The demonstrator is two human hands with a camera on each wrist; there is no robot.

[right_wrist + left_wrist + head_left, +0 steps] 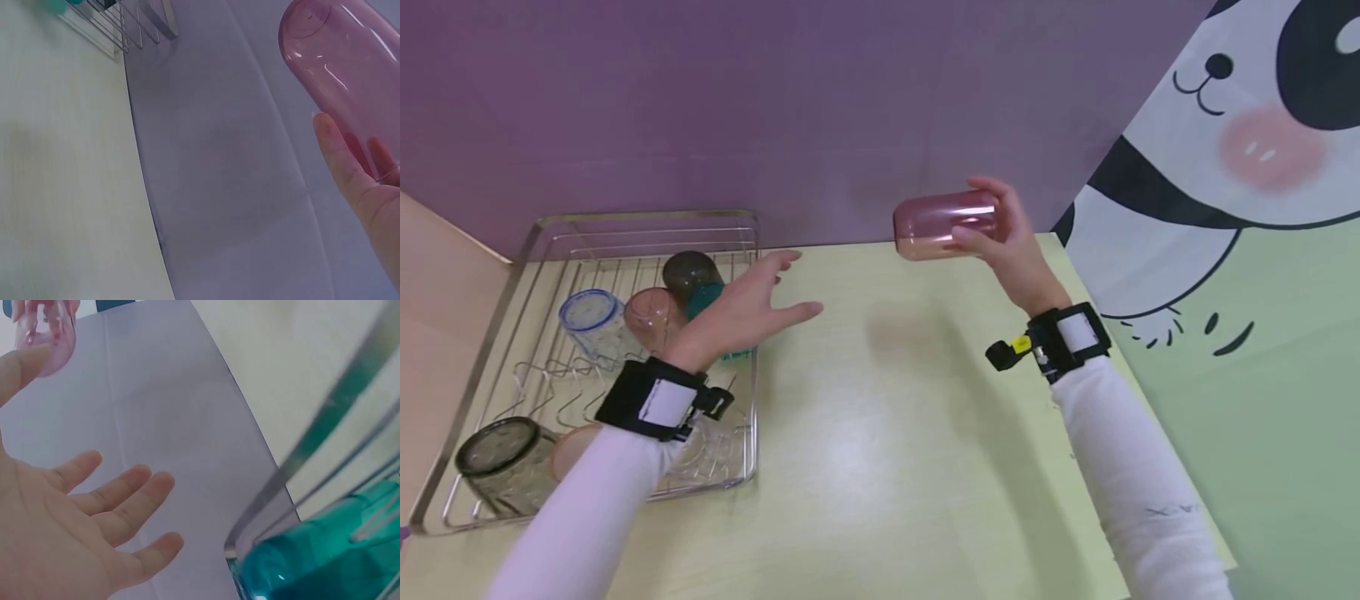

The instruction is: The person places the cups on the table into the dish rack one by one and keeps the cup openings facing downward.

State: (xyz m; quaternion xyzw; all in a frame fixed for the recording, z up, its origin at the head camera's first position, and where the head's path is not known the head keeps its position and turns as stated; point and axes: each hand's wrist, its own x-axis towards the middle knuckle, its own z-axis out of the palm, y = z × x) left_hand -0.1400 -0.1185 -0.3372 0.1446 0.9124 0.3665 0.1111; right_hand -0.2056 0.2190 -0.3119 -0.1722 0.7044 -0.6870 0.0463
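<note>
My right hand [1011, 242] holds a clear pink glass [936, 225] on its side above the table, thumb and fingers round one end. In the right wrist view the pink glass [350, 69] shows its rounded end pointing up and left. My left hand [741, 312] is held over the right side of a wire rack [752, 433], fingers spread and holding nothing. Just beneath it a teal glass [703, 297] is partly hidden. The left wrist view shows the open palm [81, 531] beside the teal glass [331, 550] behind the rack's wires.
Also in the rack are a blue-rimmed clear glass [591, 312], a pink glass [653, 317], a dark glass [691, 273] and a grey glass [505, 462]. A purple wall [850, 125] stands behind the table [850, 417]; a panda-printed panel [1225, 208] is at right.
</note>
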